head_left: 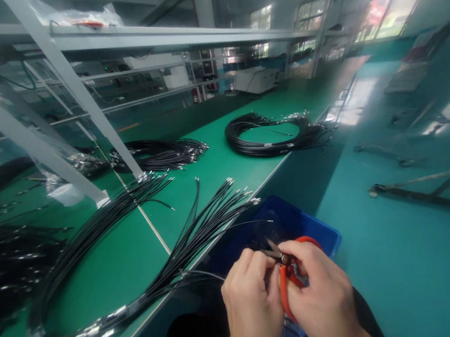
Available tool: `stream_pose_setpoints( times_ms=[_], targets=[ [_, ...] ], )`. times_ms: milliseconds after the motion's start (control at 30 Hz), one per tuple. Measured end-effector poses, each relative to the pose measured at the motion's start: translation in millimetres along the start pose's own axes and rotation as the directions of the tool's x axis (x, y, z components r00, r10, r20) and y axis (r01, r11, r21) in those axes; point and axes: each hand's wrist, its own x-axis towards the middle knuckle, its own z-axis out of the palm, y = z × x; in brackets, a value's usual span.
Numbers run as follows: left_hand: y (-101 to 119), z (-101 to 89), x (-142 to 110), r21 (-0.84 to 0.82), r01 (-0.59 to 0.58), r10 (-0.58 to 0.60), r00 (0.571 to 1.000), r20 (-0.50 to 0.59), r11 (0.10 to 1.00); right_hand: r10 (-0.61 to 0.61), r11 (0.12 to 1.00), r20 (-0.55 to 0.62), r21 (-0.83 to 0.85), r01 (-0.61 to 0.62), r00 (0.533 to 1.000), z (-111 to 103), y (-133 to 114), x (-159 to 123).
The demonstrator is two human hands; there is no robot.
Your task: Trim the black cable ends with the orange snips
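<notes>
My right hand point(320, 292) is closed round a pair of red-handled scissors point(285, 288), whose short metal blades stand apart and point up and to the left. Close against the blades, my left hand point(253, 293) pinches a cable point(206, 273) that runs in from the bundle at the left; its tip is hidden by the fingers. That bundle of black cables point(171, 262) curves in a wide loop over the green bench top point(115, 256), with bare or pale ends fanned toward the bench edge. Beneath both hands sits a blue bin point(326, 232).
Coiled black cables point(264, 149) lie farther along the bench, with another coil point(164, 153) left of them. More cables point(12, 265) pile up at the far left. A white post point(80, 88) and shelf point(173, 35) rise over the bench. A wheeled stand point(429, 193) is at right.
</notes>
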Motion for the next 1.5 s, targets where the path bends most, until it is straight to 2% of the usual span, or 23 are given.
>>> stream_pose_setpoints(
  times_ms=[67,133,167,233,333,433,500,533,667,800,1000,1100,1200,1300,1433,1500],
  targets=[
    [-3,-2.7,2,-0.086,0.038,-0.038,0.999,0.003,0.996,0.075,0.991,0.055,0.110,-0.081,0.996,-3,-3,-1],
    [-7,-6.6,6,-0.184,0.081,-0.078,0.997,0.021,0.980,0.254,0.914,0.202,0.271,-0.303,0.946,-7,-3,-1],
    [-9,-8.9,8,-0.230,0.099,-0.094,0.995,0.035,0.968,0.332,0.835,0.304,0.345,-0.428,0.893,-10,-1,0],
    [-13,-13.8,11,-0.315,0.129,-0.115,0.991,0.063,0.940,0.393,0.639,0.520,0.439,-0.632,0.759,-17,4,2],
    [-15,-20.4,15,-0.429,0.161,-0.129,0.986,0.103,0.889,0.307,0.394,0.771,0.431,-0.812,0.558,-28,15,8],
    [-17,-24.6,18,-0.510,0.179,-0.116,0.981,0.153,0.842,0.191,0.300,0.900,0.326,-0.897,0.391,-37,20,16],
    [-18,-25.9,19,-0.538,0.186,-0.105,0.978,0.178,0.822,0.160,0.293,0.942,0.240,-0.926,0.295,-42,18,20],
    [-19,-26.0,20,-0.547,0.189,-0.101,0.977,0.186,0.816,0.175,0.292,0.948,0.207,-0.934,0.265,-44,17,22],
    [-21,-24.9,18,-0.556,0.175,-0.071,0.977,0.203,0.813,0.275,0.278,0.930,0.168,-0.946,0.246,-46,13,23],
    [-20,-24.1,17,-0.542,0.142,-0.033,0.978,0.205,0.828,0.199,0.232,0.954,0.175,-0.957,0.223,-38,20,19],
    [-19,-24.2,19,-0.518,0.112,-0.007,0.980,0.200,0.848,0.125,0.208,0.948,0.264,-0.942,0.293,-30,28,15],
    [-20,-24.4,18,-0.514,0.102,0.003,0.980,0.200,0.852,0.086,0.188,0.958,0.255,-0.948,0.274,-30,29,18],
    [-20,-24.3,18,-0.514,0.092,0.014,0.980,0.198,0.853,0.099,0.180,0.959,0.247,-0.952,0.267,-32,27,22],
    [-20,-23.5,19,-0.511,0.084,0.022,0.980,0.197,0.855,0.121,0.227,0.964,0.205,-0.952,0.236,-33,23,25],
    [-22,-22.8,19,-0.509,0.102,0.002,0.980,0.200,0.854,0.258,0.391,0.945,0.088,-0.916,0.201,-32,19,26],
    [-24,-23.1,19,-0.517,0.133,-0.026,0.978,0.209,0.845,0.279,0.429,0.934,0.086,-0.899,0.223,-30,19,23]
  ],
)
